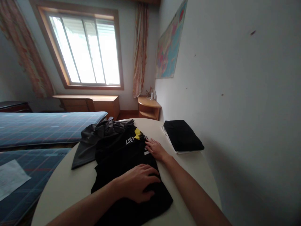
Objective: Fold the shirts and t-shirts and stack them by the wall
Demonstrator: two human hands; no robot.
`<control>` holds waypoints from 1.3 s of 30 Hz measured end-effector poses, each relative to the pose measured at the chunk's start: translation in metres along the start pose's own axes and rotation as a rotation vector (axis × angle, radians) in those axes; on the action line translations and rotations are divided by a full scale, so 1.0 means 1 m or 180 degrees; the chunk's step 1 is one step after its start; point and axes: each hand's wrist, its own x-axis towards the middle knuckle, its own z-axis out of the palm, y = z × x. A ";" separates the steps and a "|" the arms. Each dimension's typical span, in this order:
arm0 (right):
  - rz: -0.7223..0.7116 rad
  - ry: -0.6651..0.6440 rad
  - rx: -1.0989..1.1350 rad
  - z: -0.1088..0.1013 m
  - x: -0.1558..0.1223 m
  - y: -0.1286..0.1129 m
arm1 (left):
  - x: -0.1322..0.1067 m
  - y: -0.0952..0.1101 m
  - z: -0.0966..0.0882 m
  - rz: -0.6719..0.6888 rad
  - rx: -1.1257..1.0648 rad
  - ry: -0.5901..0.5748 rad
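A black T-shirt (pixel 117 153) with white lettering and a yellow print lies spread on the round table (pixel 56 185). My left hand (pixel 138 182) is over its near part, fingers apart and curved, with the thumb toward me; whether the fingertips touch the cloth is hard to tell. Farther off, my right hand (pixel 155 149) rests flat on the shirt's right edge beside the lettering, fingers stretched out. At the shirt's far left lies a crumpled dark grey garment (pixel 88 141), partly against the black cloth.
A folded black and white stack of clothes (pixel 183 136) sits on the table's right side, near the wall (pixel 246 119). Left of the table are blue plaid mattresses (pixel 51 127), one bearing a white sheet of paper (pixel 13 177). A small corner shelf (pixel 149 102) stands beyond.
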 end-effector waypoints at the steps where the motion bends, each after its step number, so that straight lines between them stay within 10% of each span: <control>1: -0.0017 0.0016 -0.0005 -0.002 -0.004 0.002 | 0.001 0.011 0.004 -0.0093 -0.0024 -0.0036; 6: 0.0033 -0.0024 -0.0096 -0.012 -0.033 0.007 | 0.010 0.045 0.032 -0.0919 0.0269 0.0233; 19: 0.0286 0.0208 0.0588 -0.040 -0.089 0.012 | 0.022 0.057 0.068 -0.0561 0.0689 0.0680; 32: -0.0144 0.0381 0.0704 -0.041 -0.091 0.006 | 0.016 0.062 0.070 -0.0249 0.0320 0.0424; 39: -0.0577 0.0215 0.0555 -0.031 -0.084 -0.009 | 0.009 0.057 0.030 0.0812 -0.1210 -0.0187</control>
